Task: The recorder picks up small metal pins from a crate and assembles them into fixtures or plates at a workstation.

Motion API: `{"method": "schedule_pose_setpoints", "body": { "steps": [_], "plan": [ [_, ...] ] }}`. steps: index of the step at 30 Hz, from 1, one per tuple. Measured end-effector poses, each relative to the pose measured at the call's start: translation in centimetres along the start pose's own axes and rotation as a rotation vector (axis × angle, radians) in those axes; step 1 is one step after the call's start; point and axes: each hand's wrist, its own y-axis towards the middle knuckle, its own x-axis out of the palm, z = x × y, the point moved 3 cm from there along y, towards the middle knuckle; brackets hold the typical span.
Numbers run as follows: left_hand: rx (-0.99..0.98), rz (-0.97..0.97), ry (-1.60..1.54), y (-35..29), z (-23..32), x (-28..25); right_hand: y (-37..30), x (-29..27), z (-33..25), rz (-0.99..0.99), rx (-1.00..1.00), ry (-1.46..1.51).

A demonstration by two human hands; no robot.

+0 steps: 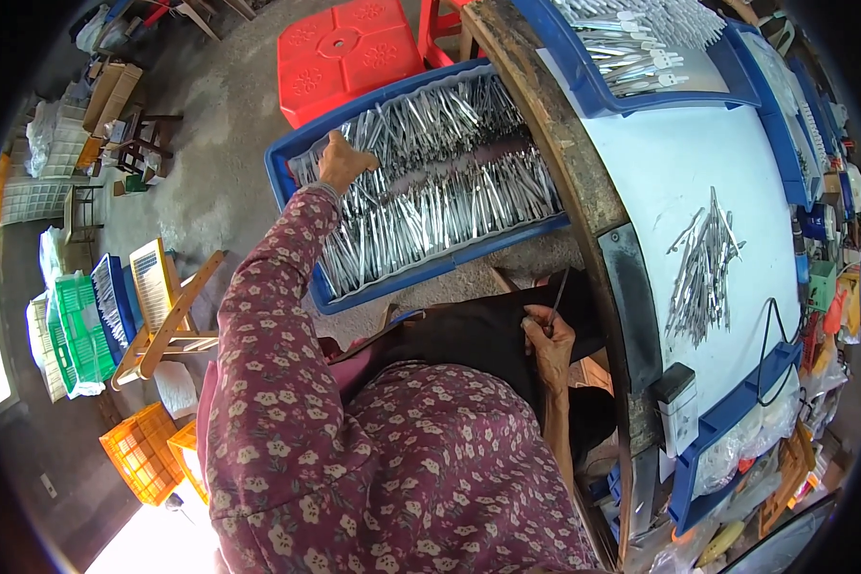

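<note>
My left hand (342, 163) reaches over the left end of a blue tray (407, 295) filled with rows of slim silver metal pieces (421, 222). Its thumb stands apart from the fingers, and the fingertips are partly hidden among the pieces. Above my dark-clad lap, my right hand (549, 346) pinches one slim metal piece (561, 292), which points up and away. On the white worktop (631, 163) to my right lies a loose pile of similar metal pieces (706, 270).
A red plastic stool (349, 53) stands behind the tray. Another blue tray (660, 99) of metal pieces sits at the worktop's far end. The worn wooden table edge (564, 124) runs close to my right arm. A folding wooden chair (177, 311) and orange crates (142, 452) are at left.
</note>
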Motion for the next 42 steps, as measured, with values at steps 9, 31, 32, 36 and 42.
{"method": "schedule_pose_setpoints", "body": {
  "steps": [9, 31, 32, 36, 42],
  "plan": [
    [0.03, 0.043, -0.121, 0.1, -0.5, -0.3, -0.2, 0.3, 0.0, 0.028, -0.016, 0.014],
    [0.425, -0.235, -0.443, 0.3, 2.5, -3.5, -1.2, 0.4, -0.8, 0.08, -0.008, 0.038],
    [0.366, -0.268, -0.402, 0.8, 2.6, -3.4, -1.2, 0.4, -0.8, 0.087, -0.003, 0.035],
    [0.365, -0.331, -0.462, 0.7, 3.2, -3.6, -1.2, 0.3, -0.9, 0.097, -0.014, 0.023],
    [0.422, -0.341, -0.444, 0.6, 4.1, -4.8, -1.2, 0.1, -1.2, 0.098, -0.008, -0.006]
  ]
}}
